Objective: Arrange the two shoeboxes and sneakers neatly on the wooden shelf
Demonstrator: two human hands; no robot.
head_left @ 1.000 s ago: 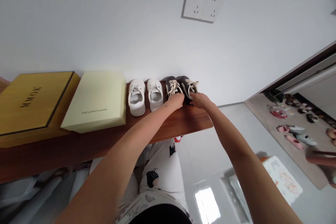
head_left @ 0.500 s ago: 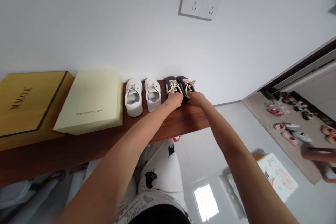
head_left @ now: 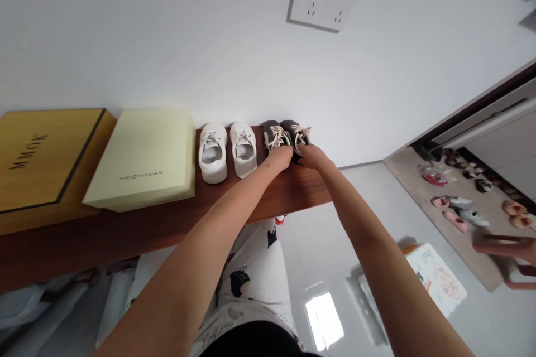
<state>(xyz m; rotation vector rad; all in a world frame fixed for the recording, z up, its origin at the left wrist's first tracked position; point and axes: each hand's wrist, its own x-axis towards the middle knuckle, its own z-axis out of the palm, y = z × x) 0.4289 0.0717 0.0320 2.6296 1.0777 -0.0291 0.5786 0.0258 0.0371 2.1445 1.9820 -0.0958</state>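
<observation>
The two dark shoes (head_left: 270, 131) were side by side at the 3 o'clock end of the wooden table (head_left: 301, 189), with their toes at about 11 o'clock, close to the wall (head_left: 201, 39). They looked light, so one hand for each should be enough. The sides looked a bit soft and might squash if they were squeezed hard, but they did not look like they would break. The best place to hold them was the back, at 6 o'clock, where the heel is likely stiffer. The pale laces (head_left: 277, 135) were floppy and not good to pull on. The left hand (head_left: 280, 157) was on the back of the shoe at 9 o'clock, but its fingers were hidden, so I cannot tell how tight it was. The right hand (head_left: 313, 156) had pinched the back of the other one. At 9 o'clock, just beside them, sat two white shoes (head_left: 213, 170), then a cream box (head_left: 144, 150) and a yellow box (head_left: 50, 145). White sockets (head_left: 316, 3) were between 12 and 1 o'clock. Well apart, at 4 o'clock, a white pack (head_left: 439, 276) lay on the shiny floor (head_left: 301, 268).
</observation>
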